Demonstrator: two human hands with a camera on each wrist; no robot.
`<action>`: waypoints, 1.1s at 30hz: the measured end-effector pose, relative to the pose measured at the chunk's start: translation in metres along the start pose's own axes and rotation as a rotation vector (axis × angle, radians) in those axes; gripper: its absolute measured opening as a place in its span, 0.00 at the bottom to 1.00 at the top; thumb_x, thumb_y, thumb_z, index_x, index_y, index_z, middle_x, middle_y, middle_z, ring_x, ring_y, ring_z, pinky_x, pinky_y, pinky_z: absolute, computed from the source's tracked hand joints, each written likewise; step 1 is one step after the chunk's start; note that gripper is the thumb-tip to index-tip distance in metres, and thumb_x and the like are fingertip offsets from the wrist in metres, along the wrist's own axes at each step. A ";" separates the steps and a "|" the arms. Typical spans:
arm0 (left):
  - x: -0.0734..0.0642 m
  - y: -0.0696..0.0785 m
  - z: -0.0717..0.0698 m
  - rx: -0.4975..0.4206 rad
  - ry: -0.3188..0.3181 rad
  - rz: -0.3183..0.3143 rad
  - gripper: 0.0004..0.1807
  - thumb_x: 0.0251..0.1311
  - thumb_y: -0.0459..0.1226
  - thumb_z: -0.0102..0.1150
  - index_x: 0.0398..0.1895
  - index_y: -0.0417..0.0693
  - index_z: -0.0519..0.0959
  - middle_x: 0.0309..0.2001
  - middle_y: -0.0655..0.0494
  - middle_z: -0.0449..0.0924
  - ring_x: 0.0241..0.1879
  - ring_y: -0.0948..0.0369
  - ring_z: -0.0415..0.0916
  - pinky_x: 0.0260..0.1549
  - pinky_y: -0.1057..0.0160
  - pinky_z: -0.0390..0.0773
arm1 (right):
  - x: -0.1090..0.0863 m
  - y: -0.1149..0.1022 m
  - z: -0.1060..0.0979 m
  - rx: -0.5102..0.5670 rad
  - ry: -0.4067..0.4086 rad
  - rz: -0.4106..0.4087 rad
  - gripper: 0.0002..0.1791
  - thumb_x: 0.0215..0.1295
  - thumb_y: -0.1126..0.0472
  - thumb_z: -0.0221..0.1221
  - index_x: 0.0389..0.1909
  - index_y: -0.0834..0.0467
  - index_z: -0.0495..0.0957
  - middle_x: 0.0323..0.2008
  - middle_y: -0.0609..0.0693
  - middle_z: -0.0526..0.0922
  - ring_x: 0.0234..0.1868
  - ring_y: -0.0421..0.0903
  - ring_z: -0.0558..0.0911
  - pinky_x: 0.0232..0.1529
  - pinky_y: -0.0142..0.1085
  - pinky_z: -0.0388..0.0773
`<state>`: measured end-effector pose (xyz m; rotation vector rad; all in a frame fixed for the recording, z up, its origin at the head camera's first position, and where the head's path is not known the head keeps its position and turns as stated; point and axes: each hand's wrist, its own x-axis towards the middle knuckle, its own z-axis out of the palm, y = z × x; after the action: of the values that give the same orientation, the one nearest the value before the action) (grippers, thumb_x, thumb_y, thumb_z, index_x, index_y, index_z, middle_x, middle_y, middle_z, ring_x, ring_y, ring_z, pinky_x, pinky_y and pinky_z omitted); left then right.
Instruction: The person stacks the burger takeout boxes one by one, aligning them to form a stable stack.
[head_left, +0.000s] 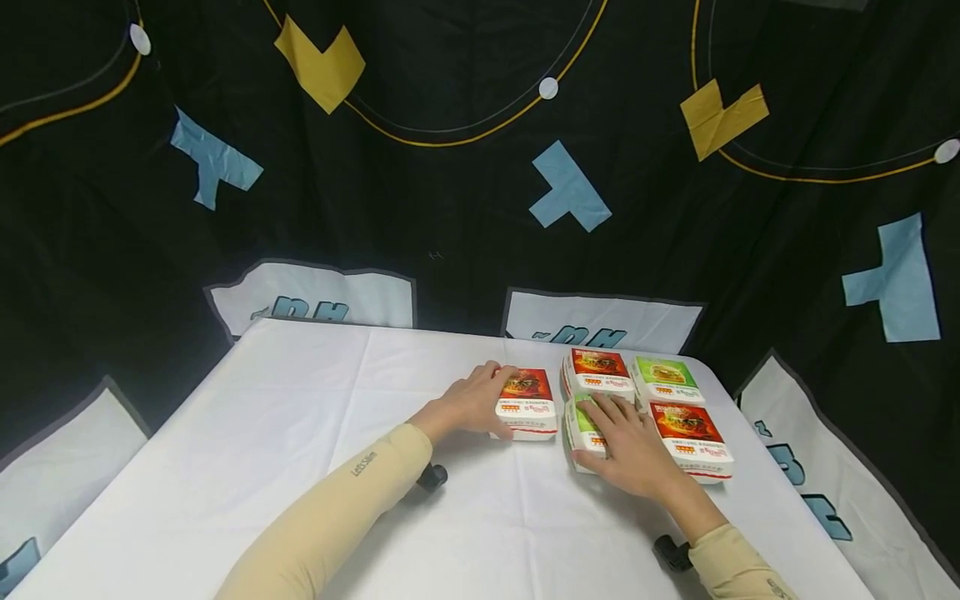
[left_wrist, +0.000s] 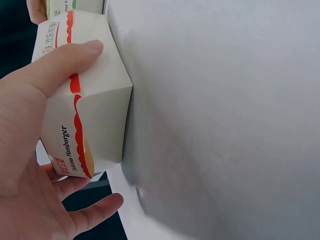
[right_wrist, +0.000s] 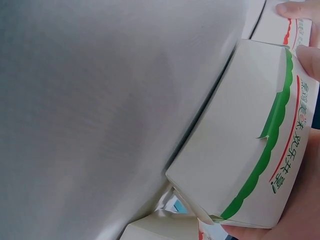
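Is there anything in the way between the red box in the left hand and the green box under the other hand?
Nothing that I can see: only a narrow gap separates the red box in the left hand from the green box under the right hand.

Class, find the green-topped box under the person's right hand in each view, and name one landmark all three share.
Head: the green-topped box is right of centre, under the right hand.
Left wrist: the green-topped box is cut off by the top edge, left of centre.
Right wrist: the green-topped box slants large, right of centre.
Shared landmark: the red-trimmed box held by the left hand.
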<state>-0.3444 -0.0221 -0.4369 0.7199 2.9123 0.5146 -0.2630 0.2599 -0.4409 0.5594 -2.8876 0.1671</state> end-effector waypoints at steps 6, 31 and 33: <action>-0.006 -0.006 -0.003 -0.002 0.002 0.006 0.56 0.45 0.59 0.75 0.77 0.67 0.54 0.70 0.52 0.61 0.64 0.56 0.61 0.57 0.48 0.74 | 0.001 0.000 0.000 0.005 -0.001 0.000 0.47 0.60 0.30 0.60 0.77 0.44 0.60 0.77 0.53 0.61 0.75 0.62 0.58 0.66 0.72 0.57; -0.025 -0.026 -0.014 -0.022 -0.013 -0.020 0.56 0.45 0.57 0.76 0.77 0.67 0.55 0.69 0.51 0.60 0.61 0.56 0.66 0.53 0.47 0.76 | -0.001 -0.002 0.001 0.013 0.001 0.005 0.46 0.61 0.30 0.60 0.76 0.44 0.61 0.77 0.54 0.61 0.75 0.62 0.59 0.66 0.73 0.56; -0.026 -0.029 -0.014 -0.019 -0.016 -0.024 0.57 0.44 0.57 0.76 0.77 0.68 0.54 0.69 0.51 0.60 0.61 0.56 0.66 0.54 0.47 0.76 | -0.002 -0.002 0.001 0.017 0.000 0.005 0.46 0.61 0.30 0.60 0.76 0.44 0.61 0.77 0.54 0.61 0.75 0.63 0.59 0.66 0.73 0.56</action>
<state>-0.3362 -0.0622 -0.4333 0.6832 2.8936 0.5317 -0.2609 0.2586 -0.4417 0.5552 -2.8901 0.1930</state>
